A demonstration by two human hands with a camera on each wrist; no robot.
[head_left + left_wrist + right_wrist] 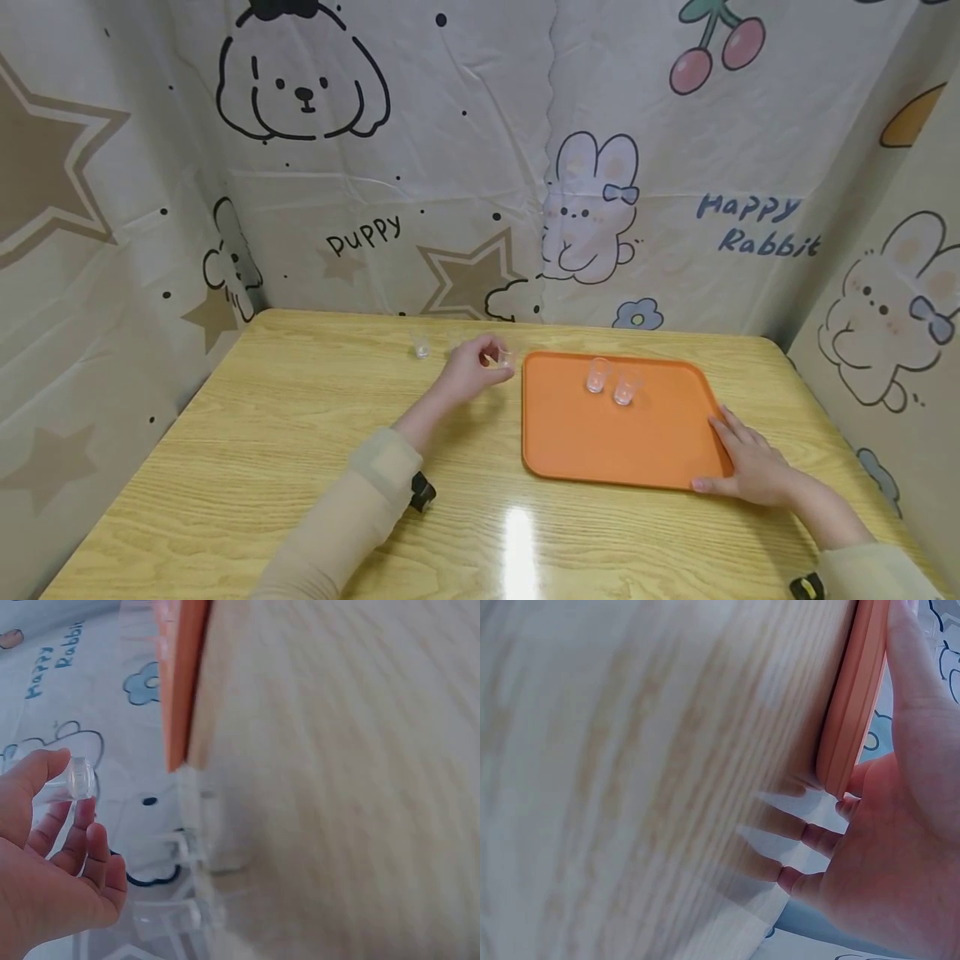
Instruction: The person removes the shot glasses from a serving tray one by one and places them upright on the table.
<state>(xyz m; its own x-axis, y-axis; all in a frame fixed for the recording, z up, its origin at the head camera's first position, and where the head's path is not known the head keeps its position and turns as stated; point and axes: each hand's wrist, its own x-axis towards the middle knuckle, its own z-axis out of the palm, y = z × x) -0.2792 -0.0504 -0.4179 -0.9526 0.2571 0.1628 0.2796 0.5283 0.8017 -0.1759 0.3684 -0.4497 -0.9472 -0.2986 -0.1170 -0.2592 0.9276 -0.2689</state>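
Note:
My left hand (pixel 471 367) pinches a small clear cup (pixel 506 358) between thumb and fingertips, above the table just left of the orange tray (pixel 570 454). In the left wrist view this cup (pixel 81 778) is tilted, its thick base toward the camera. Two similar cups, one left (pixel 597 377) and one right (pixel 624 390), stand on the tray. My right hand (pixel 757 467) rests at the tray's near right corner, thumb at the near edge and fingers along the right side. In the right wrist view, its fingertips touch the table beside the tray (pixel 851 712).
Behind the left hand, a clear cup (pixel 422 347) stands near the table's back edge; another (pixel 456 340) beside it is partly hidden. A patterned cloth (pixel 465 167) hangs behind and at both sides of the wooden table (pixel 247 467).

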